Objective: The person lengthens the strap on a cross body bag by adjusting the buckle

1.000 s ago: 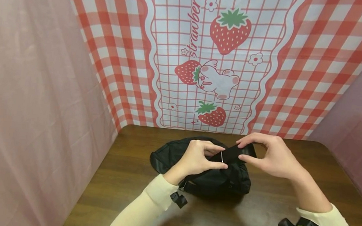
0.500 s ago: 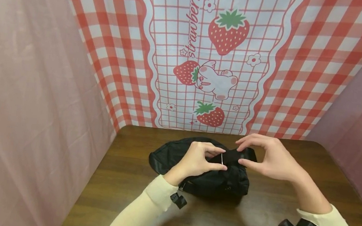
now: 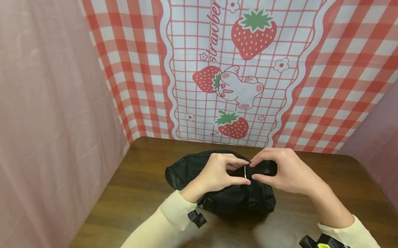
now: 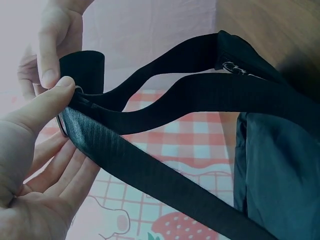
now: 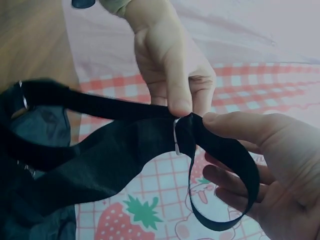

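My left hand (image 3: pixel 213 174) holds the metal buckle (image 5: pixel 176 137) between thumb and fingertips — thumb on one side, fingers on the other, with a narrow span between. My right hand (image 3: pixel 290 172) pinches the black strap (image 5: pixel 145 137) just beside the buckle, its thumb at one edge and its fingers reaching round to the other side. The two thumbs come close together there, near the buckle.

On my right hand's side of the buckle the strap bends into a loop (image 5: pixel 227 147), which curves round past my right fingers. On the other side, several lengths of strap run back toward the black bag (image 3: pixel 188 171), and a small metal ring (image 4: pixel 232 68) shows where one of them nears it.

The bag lies on its side or slumped — I cannot tell which — on the wooden table (image 3: pixel 122 196), toward the far edge, spreading out to the left behind my left hand. The buckle is held up over its right part.

Beyond the table hangs a red-and-white checked cloth (image 3: pixel 138 73) printed with strawberries, and a pink curtain (image 3: pixel 41 103) hangs at the left. I wear pale yellow sleeves (image 3: pixel 150 236), with a small black camera (image 3: pixel 197 219) at each wrist.
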Demonstrator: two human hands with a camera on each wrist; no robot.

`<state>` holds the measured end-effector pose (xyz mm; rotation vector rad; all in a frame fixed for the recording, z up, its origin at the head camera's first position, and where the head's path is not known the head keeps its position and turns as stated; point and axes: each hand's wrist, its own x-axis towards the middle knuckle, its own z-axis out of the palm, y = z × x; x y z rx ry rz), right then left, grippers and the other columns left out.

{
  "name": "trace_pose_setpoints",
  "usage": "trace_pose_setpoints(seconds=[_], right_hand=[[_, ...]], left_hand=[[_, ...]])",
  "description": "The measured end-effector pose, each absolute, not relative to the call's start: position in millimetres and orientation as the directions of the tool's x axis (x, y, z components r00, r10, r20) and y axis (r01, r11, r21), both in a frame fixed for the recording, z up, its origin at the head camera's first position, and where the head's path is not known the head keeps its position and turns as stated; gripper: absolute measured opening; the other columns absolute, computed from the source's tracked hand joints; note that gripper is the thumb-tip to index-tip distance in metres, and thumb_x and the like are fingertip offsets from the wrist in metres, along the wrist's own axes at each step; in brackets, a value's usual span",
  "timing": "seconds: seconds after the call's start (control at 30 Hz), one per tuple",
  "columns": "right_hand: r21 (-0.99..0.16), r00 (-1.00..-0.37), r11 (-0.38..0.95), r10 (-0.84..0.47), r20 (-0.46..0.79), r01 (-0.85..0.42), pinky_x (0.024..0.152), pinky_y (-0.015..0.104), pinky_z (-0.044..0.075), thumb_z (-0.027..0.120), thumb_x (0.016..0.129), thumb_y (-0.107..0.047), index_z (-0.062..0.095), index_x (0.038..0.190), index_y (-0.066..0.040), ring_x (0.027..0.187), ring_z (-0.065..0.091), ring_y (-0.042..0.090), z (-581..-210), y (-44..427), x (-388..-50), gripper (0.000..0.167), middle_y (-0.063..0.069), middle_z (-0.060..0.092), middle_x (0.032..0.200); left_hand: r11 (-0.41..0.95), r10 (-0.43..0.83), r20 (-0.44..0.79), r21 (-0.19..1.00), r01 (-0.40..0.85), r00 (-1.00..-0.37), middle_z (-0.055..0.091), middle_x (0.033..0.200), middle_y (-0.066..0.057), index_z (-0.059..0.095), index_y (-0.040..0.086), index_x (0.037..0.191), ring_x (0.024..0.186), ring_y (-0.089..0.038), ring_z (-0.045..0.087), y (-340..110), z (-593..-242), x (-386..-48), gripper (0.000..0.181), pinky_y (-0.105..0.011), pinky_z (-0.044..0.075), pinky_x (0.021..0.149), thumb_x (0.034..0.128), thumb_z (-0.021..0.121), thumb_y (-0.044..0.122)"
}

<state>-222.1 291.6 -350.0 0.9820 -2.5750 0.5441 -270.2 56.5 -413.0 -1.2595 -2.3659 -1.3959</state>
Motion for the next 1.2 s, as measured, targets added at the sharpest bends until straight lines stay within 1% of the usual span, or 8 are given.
trace_pose_setpoints(seconds=[0.2,0.37,0.57,0.63,0.7,0.8,0.97,1.2], right_hand=[[-0.219,-0.699,0.685,-0.574,0.426,-0.695,0.077,0.034,0.063,0.096,0.077,-0.015,0.08,0.106,-0.023,0.091,0.072,0.004,-346,292,-222,0.034,-0.014,0.075,0.102],[-0.198,-0.692,0.687,-0.581,0.429,-0.699,0.076,0.032,0.063,0.097,0.076,-0.015,0.08,0.105,-0.024,0.09,0.07,0.002,-340,295,-223,0.035,-0.015,0.075,0.1],[-0.215,-0.718,0.713,-0.54,0.439,-0.667,0.06,0.023,0.049,0.097,0.077,-0.016,0.079,0.105,-0.027,0.062,0.049,-0.003,-333,306,-216,0.035,-0.014,0.074,0.101],[-0.229,-0.733,0.725,-0.518,0.44,-0.65,0.059,0.022,0.045,0.097,0.077,-0.016,0.079,0.106,-0.028,0.058,0.041,-0.004,-331,311,-213,0.036,-0.013,0.075,0.103],[-0.228,-0.745,0.74,-0.501,0.442,-0.633,0.06,0.022,0.046,0.096,0.078,-0.017,0.079,0.107,-0.029,0.058,0.042,-0.004,-329,314,-210,0.036,-0.012,0.075,0.106],[-0.191,-0.755,0.768,-0.492,0.434,-0.611,0.066,0.026,0.054,0.097,0.078,-0.016,0.079,0.108,-0.028,0.069,0.054,-0.002,-330,318,-207,0.036,-0.011,0.076,0.107],[-0.119,-0.754,0.779,-0.538,0.377,-0.616,0.081,0.04,0.065,0.096,0.078,-0.017,0.082,0.113,-0.019,0.097,0.074,0.012,-336,310,-210,0.038,-0.005,0.078,0.111],[-0.145,-0.758,0.755,-0.589,0.281,-0.64,0.082,0.04,0.066,0.094,0.082,-0.019,0.082,0.117,-0.013,0.096,0.076,0.017,-341,286,-218,0.038,0.0,0.08,0.108]], left_hand=[[0.216,0.598,0.473,0.682,0.698,-0.647,0.081,0.114,-0.006,0.08,0.009,0.125,0.106,-0.018,0.077,55,-415,-272,0.047,-0.025,0.064,0.091,0.0824,0.094,0.022],[0.212,0.595,0.478,0.682,0.7,-0.646,0.081,0.113,-0.006,0.08,0.009,0.124,0.104,-0.017,0.078,53,-417,-276,0.046,-0.02,0.062,0.089,0.0821,0.095,0.022],[0.264,0.615,0.45,0.656,0.707,-0.648,0.081,0.113,-0.006,0.08,0.011,0.126,0.107,-0.018,0.077,49,-421,-277,0.046,-0.017,0.06,0.091,0.0839,0.093,0.025],[0.281,0.625,0.441,0.642,0.713,-0.644,0.08,0.115,-0.006,0.079,0.011,0.127,0.108,-0.018,0.077,47,-423,-276,0.047,-0.014,0.059,0.092,0.0854,0.092,0.026],[0.284,0.636,0.442,0.629,0.724,-0.633,0.079,0.116,-0.007,0.078,0.009,0.128,0.109,-0.019,0.077,46,-423,-276,0.047,-0.015,0.059,0.093,0.0867,0.091,0.026],[0.279,0.648,0.455,0.605,0.746,-0.611,0.079,0.116,-0.009,0.077,0.007,0.129,0.109,-0.021,0.077,47,-420,-275,0.046,-0.018,0.06,0.094,0.0885,0.089,0.025],[0.284,0.665,0.455,0.579,0.764,-0.592,0.078,0.114,-0.009,0.076,0.004,0.13,0.109,-0.022,0.077,49,-415,-274,0.046,-0.025,0.063,0.094,0.0902,0.088,0.025],[0.272,0.675,0.455,0.579,0.768,-0.582,0.078,0.116,-0.009,0.075,0.004,0.131,0.109,-0.022,0.077,52,-414,-271,0.048,-0.02,0.062,0.093,0.0892,0.089,0.024]])
